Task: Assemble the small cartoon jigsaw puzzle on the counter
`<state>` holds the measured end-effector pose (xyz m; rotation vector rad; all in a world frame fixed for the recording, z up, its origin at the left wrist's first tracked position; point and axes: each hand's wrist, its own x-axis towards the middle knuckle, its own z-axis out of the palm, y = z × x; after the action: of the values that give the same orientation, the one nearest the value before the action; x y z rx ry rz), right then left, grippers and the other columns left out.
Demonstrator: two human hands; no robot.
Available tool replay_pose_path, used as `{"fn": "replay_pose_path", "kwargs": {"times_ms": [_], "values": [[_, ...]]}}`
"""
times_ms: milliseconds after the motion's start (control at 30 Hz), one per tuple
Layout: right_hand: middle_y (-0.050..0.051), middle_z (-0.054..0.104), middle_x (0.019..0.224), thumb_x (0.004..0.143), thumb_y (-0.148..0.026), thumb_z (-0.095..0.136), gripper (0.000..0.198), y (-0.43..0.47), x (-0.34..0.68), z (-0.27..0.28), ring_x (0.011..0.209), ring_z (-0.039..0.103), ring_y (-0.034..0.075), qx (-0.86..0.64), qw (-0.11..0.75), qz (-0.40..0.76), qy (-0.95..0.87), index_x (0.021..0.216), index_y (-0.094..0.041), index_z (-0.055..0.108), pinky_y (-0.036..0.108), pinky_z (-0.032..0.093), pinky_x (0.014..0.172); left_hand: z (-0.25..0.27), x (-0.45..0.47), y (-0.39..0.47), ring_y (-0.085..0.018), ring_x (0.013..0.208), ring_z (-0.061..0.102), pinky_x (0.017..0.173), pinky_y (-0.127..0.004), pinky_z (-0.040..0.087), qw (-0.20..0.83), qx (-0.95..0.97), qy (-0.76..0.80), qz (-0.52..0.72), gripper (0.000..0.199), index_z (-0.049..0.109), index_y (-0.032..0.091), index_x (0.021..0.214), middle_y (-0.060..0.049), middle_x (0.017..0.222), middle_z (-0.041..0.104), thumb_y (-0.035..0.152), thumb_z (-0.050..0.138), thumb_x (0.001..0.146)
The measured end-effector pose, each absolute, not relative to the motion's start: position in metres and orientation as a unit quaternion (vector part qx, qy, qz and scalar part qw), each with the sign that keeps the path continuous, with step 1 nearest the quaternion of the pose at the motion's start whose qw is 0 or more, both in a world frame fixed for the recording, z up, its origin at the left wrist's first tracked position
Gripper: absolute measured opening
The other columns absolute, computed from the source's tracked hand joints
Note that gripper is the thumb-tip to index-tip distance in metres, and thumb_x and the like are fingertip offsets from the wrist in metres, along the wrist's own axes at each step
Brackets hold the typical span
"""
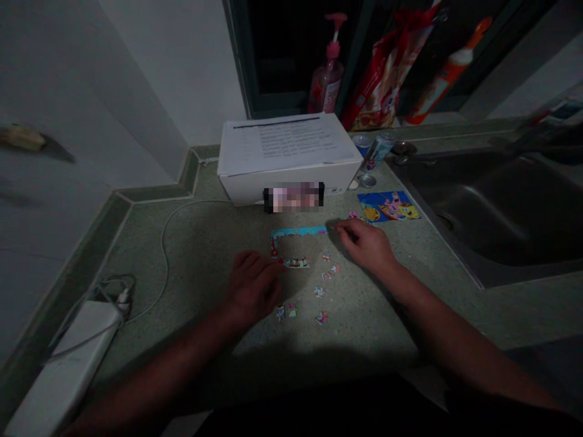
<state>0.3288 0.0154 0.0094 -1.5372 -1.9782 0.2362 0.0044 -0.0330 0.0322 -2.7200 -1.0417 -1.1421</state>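
A partly joined jigsaw puzzle frame lies on the counter, with a blue top strip, a left side and part of a bottom row. My right hand is closed in a pinch at the right end of the top strip, on what looks like a small puzzle piece, mostly hidden by the fingertips. Curled at the lower left corner of the frame is my left hand; whatever its fingers hold is hidden. Loose jigsaw pieces are scattered below and right of the frame. Beyond my right hand lies a colourful cartoon picture card.
A white box with a printed sheet on top stands behind the puzzle. Cans sit beside it. A steel sink is at the right. A white power strip and cable lie left. A pump bottle stands at the window.
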Motion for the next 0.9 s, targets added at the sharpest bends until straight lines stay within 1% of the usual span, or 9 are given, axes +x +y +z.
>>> {"fn": "replay_pose_path", "kwargs": {"times_ms": [100, 233, 367, 500, 600, 700, 800, 900], "values": [[0.010, 0.084, 0.100, 0.103, -0.037, 0.054, 0.033, 0.014, 0.328, 0.010, 0.079, 0.076, 0.025, -0.578, 0.305, 0.088, -0.752, 0.109, -0.022, 0.082, 0.038, 0.054, 0.070, 0.033, 0.003, -0.035, -0.022, 0.083, 0.070, 0.083, -0.042, 0.048, 0.006, -0.869, -0.340, -0.360, 0.021, 0.068, 0.023, 0.108, -0.003, 0.095, 0.080, 0.009, 0.062, 0.093], [0.010, 0.084, 0.099, 0.103, -0.036, 0.056, 0.031, 0.013, 0.324, 0.013, 0.080, 0.076, 0.025, -0.573, 0.304, 0.082, -0.757, 0.110, -0.023, 0.083, 0.037, 0.054, 0.072, 0.033, 0.004, -0.040, -0.023, 0.088, 0.071, 0.088, -0.043, 0.050, -0.021, -0.881, -0.316, -0.350, 0.024, 0.069, 0.022, 0.112, -0.004, 0.099, 0.081, 0.009, 0.064, 0.093], [0.010, 0.084, 0.100, 0.104, -0.036, 0.055, 0.032, 0.012, 0.320, 0.017, 0.081, 0.076, 0.025, -0.573, 0.292, 0.078, -0.762, 0.110, -0.023, 0.083, 0.037, 0.054, 0.072, 0.033, 0.016, -0.052, -0.024, 0.102, 0.073, 0.101, -0.044, 0.051, -0.088, -0.918, -0.253, -0.292, 0.019, 0.071, 0.021, 0.117, -0.005, 0.110, 0.082, 0.014, 0.065, 0.101], [0.010, 0.084, 0.101, 0.104, -0.036, 0.054, 0.032, 0.011, 0.317, 0.021, 0.082, 0.076, 0.025, -0.564, 0.301, 0.079, -0.765, 0.110, -0.022, 0.083, 0.038, 0.054, 0.074, 0.035, 0.031, -0.065, -0.023, 0.122, 0.072, 0.116, -0.045, 0.047, -0.157, -0.946, -0.165, -0.231, 0.023, 0.070, 0.022, 0.128, -0.004, 0.128, 0.082, 0.017, 0.066, 0.106], [0.010, 0.084, 0.101, 0.105, -0.036, 0.055, 0.031, 0.010, 0.315, 0.024, 0.082, 0.076, 0.025, -0.555, 0.301, 0.082, -0.771, 0.110, -0.022, 0.082, 0.038, 0.055, 0.074, 0.037, 0.036, -0.071, -0.023, 0.129, 0.071, 0.120, -0.045, 0.045, -0.185, -0.952, -0.149, -0.191, 0.023, 0.070, 0.024, 0.130, -0.002, 0.135, 0.080, 0.017, 0.062, 0.109], [0.009, 0.085, 0.102, 0.105, -0.034, 0.055, 0.029, 0.007, 0.311, 0.026, 0.082, 0.076, 0.024, -0.545, 0.295, 0.087, -0.780, 0.110, -0.024, 0.082, 0.037, 0.055, 0.074, 0.038, 0.038, -0.072, -0.023, 0.128, 0.071, 0.119, -0.045, 0.047, -0.174, -0.962, -0.136, -0.159, 0.022, 0.073, 0.026, 0.127, -0.001, 0.136, 0.080, 0.017, 0.063, 0.110], [0.007, 0.085, 0.102, 0.106, -0.031, 0.056, 0.026, 0.003, 0.304, 0.025, 0.085, 0.077, 0.024, -0.522, 0.290, 0.083, -0.798, 0.109, -0.025, 0.081, 0.036, 0.056, 0.075, 0.038, 0.038, -0.071, -0.023, 0.119, 0.073, 0.115, -0.045, 0.049, -0.152, -0.967, -0.135, -0.153, 0.019, 0.076, 0.025, 0.121, -0.002, 0.128, 0.082, 0.016, 0.065, 0.108], [0.007, 0.084, 0.100, 0.107, -0.030, 0.055, 0.025, 0.000, 0.300, 0.022, 0.087, 0.078, 0.024, -0.496, 0.281, 0.073, -0.818, 0.108, -0.025, 0.080, 0.036, 0.057, 0.076, 0.036, 0.037, -0.069, -0.023, 0.113, 0.073, 0.112, -0.043, 0.049, -0.136, -0.968, -0.147, -0.151, 0.018, 0.075, 0.023, 0.120, -0.003, 0.122, 0.082, 0.017, 0.063, 0.109]]}}
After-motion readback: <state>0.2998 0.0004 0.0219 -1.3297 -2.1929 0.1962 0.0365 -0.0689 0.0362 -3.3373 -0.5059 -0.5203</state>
